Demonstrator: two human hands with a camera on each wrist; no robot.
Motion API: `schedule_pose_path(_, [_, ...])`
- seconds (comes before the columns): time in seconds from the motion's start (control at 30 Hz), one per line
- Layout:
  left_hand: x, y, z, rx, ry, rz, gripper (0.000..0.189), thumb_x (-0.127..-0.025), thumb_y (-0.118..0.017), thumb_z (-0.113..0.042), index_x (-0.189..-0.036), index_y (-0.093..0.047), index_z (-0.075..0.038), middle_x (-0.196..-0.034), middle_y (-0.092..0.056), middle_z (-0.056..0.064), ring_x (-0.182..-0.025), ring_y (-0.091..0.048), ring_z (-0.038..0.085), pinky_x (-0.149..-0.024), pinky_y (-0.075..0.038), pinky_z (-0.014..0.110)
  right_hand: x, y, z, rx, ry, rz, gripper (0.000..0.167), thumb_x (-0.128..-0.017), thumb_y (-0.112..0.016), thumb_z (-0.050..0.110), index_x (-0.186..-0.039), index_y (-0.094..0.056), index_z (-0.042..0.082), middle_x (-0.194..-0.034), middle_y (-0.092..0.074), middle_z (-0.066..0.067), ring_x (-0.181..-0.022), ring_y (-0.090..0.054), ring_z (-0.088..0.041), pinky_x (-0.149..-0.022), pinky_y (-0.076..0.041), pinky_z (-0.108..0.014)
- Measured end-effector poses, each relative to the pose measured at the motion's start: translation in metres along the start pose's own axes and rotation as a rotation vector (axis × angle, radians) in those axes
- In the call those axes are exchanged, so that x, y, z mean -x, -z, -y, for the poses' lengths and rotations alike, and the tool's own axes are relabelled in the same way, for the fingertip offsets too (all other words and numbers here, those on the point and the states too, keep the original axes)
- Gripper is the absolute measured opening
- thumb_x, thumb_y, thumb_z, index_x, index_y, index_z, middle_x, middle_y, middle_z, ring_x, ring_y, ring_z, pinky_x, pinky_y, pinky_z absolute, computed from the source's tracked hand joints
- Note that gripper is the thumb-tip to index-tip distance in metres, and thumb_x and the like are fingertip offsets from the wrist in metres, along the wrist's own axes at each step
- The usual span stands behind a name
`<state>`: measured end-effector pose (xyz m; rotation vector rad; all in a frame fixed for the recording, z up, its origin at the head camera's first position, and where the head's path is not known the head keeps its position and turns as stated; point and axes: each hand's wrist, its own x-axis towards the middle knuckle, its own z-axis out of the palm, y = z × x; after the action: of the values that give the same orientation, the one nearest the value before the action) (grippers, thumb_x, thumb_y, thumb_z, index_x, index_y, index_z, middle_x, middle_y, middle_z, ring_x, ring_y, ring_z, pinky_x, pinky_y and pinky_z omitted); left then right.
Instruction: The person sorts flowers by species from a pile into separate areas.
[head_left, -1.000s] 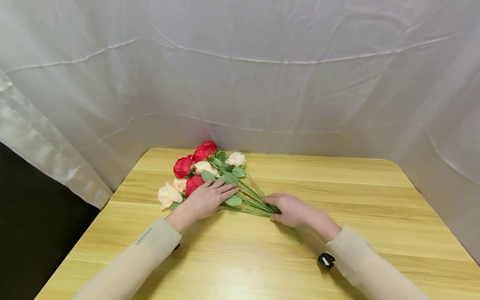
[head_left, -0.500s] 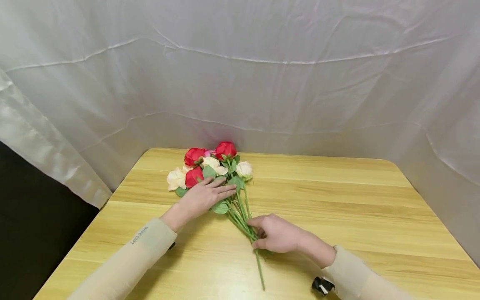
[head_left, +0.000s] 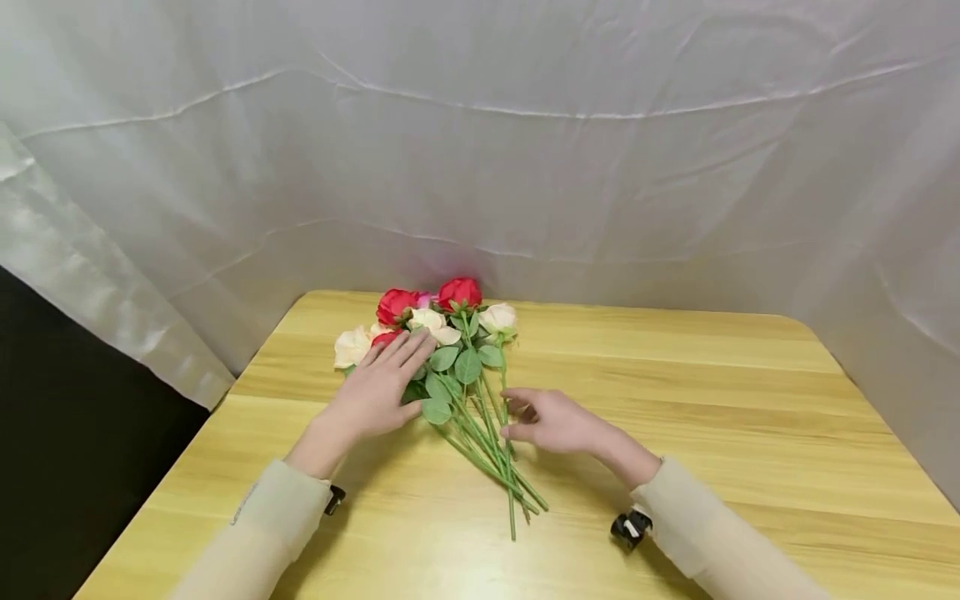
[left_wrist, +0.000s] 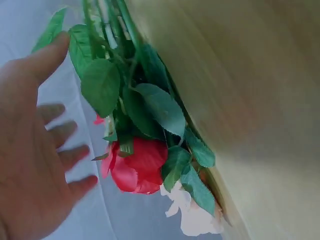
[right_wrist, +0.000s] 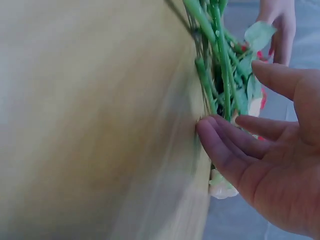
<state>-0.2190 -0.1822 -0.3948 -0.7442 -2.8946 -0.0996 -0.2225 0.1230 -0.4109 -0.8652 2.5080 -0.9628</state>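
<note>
A bunch of roses lies on the wooden table. Its heads are at the far left, among them a red rose (head_left: 460, 293) and a cream rose (head_left: 498, 319), with green leaves (head_left: 468, 367) below them. The stems (head_left: 487, 458) cross and run toward the near edge. Over the left side of the bunch is my left hand (head_left: 367, 396), fingers straight; in the left wrist view a red bloom (left_wrist: 137, 167) hangs beside that hand, apart from it. My right hand (head_left: 558, 421) is at the right of the stems, its thumb and loosely bent fingers apart.
The wooden table (head_left: 675, 400) extends to the right of the bunch. A pale grey curtain (head_left: 570, 183) rises behind its far edge. Black wrist cameras (head_left: 632, 528) show under the sleeves. A dark area (head_left: 82, 433) lies off the left side.
The stems have swung from pointing right to pointing toward the near edge. My right hand has let go of them and moved up alongside. My left hand has shifted left, fingers now pointing farther away.
</note>
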Motion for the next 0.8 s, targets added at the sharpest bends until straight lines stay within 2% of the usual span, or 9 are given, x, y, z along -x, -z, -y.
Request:
schedule_pose_path(0.17, [0.008, -0.001, -0.018, 0.091, 0.139, 0.038, 0.095, -0.1, -0.055, -0.065, -0.167, -0.018, -0.009, -0.174, -0.008, 0.012, -0.157, -0.013, 0.042, -0.123, -0.02, 0.067, -0.016, 0.011, -0.014, 0.0, -0.088, -0.092, 0.067, -0.098, -0.074, 0.026, -0.147, -0.048, -0.011, -0.113, -0.07, -0.015, -0.1, -0.069, -0.027, -0.095, -0.059, -0.045])
schedule_pose_path(0.23, [0.007, -0.002, -0.027, 0.135, 0.179, 0.061, 0.098, -0.099, -0.05, -0.071, -0.167, -0.015, -0.009, -0.174, -0.003, 0.012, -0.157, -0.01, 0.044, -0.121, -0.019, 0.07, -0.023, 0.014, -0.019, -0.006, -0.111, -0.133, 0.066, -0.098, -0.073, 0.027, -0.147, -0.047, -0.011, -0.117, -0.069, -0.02, -0.104, -0.068, -0.031, -0.097, -0.058, -0.047])
schedule_pose_path(0.33, [0.001, -0.006, -0.038, 0.2, 0.216, 0.109, 0.103, -0.097, -0.051, -0.074, -0.168, -0.012, -0.01, -0.174, 0.003, 0.012, -0.157, -0.003, 0.045, -0.116, -0.02, 0.078, -0.035, 0.016, -0.024, -0.012, -0.087, -0.153, 0.069, -0.1, -0.07, 0.03, -0.152, -0.044, -0.008, -0.135, -0.062, -0.027, -0.118, -0.064, -0.039, -0.106, -0.053, -0.053])
schedule_pose_path(0.43, [-0.008, -0.011, -0.044, 0.252, 0.225, 0.18, 0.106, -0.095, -0.054, -0.074, -0.168, -0.009, -0.011, -0.174, 0.008, 0.011, -0.156, 0.003, 0.046, -0.109, -0.025, 0.084, -0.045, 0.013, -0.024, -0.045, -0.025, -0.099, 0.076, -0.099, -0.072, 0.031, -0.159, -0.036, -0.002, -0.138, -0.06, -0.026, -0.113, -0.066, -0.038, -0.099, -0.057, -0.052])
schedule_pose_path(0.53, [-0.015, -0.018, -0.046, 0.286, 0.224, 0.248, 0.107, -0.095, -0.057, -0.072, -0.168, -0.008, -0.01, -0.173, 0.011, 0.013, -0.156, 0.008, 0.047, -0.107, -0.03, 0.083, -0.052, 0.006, -0.021, -0.072, 0.018, -0.024, 0.083, -0.096, -0.077, 0.029, -0.161, -0.033, 0.002, -0.144, -0.056, -0.024, -0.104, -0.066, -0.028, -0.091, -0.06, -0.041])
schedule_pose_path(0.57, [-0.016, -0.019, -0.046, 0.29, 0.22, 0.262, 0.108, -0.095, -0.058, -0.071, -0.168, -0.009, -0.009, -0.173, 0.011, 0.014, -0.156, 0.008, 0.047, -0.107, -0.032, 0.082, -0.053, 0.004, -0.02, -0.08, 0.032, -0.001, 0.084, -0.095, -0.078, 0.028, -0.161, -0.033, 0.001, -0.145, -0.055, -0.024, -0.101, -0.066, -0.025, -0.088, -0.06, -0.037])
schedule_pose_path(0.67, [-0.02, -0.023, -0.047, 0.281, 0.214, 0.296, 0.11, -0.094, -0.06, -0.072, -0.168, -0.01, -0.008, -0.173, 0.012, 0.015, -0.155, 0.008, 0.049, -0.108, -0.035, 0.079, -0.055, -0.001, -0.015, -0.087, 0.038, 0.034, 0.082, -0.093, -0.08, 0.024, -0.158, -0.038, -0.003, -0.154, -0.047, -0.024, -0.105, -0.064, -0.021, -0.089, -0.059, -0.031])
schedule_pose_path(0.8, [-0.023, -0.023, -0.046, 0.252, 0.195, 0.325, 0.11, -0.093, -0.06, -0.073, -0.168, -0.01, -0.01, -0.173, 0.012, 0.015, -0.155, 0.007, 0.051, -0.106, -0.039, 0.078, -0.055, -0.004, -0.008, -0.095, 0.031, 0.033, 0.079, -0.09, -0.083, 0.017, -0.153, -0.043, -0.008, -0.151, -0.051, -0.025, -0.1, -0.066, -0.022, -0.084, -0.06, -0.031])
